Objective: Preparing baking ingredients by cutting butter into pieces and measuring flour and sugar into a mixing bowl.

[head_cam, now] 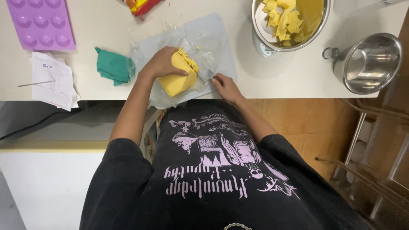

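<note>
A soft yellow block point(177, 79) is gripped from above by the left hand point(161, 64) on a pale grey plastic cutting board point(221, 38), which is covered with crumpled clear plastic wrap point(200, 42). A thin blade point(203, 68), probably a knife, is held by the right hand point(226, 87) against the block's right side. Cut yellow chunks point(281, 17) are seen in a steel mixing bowl point(317, 32). A green cloth point(113, 66) lies left of the board.

The person wears a black short-sleeved T-shirt point(213, 187) with a pale lilac printed graphic point(213, 149) and lettering across the chest; both forearms are bare.
</note>
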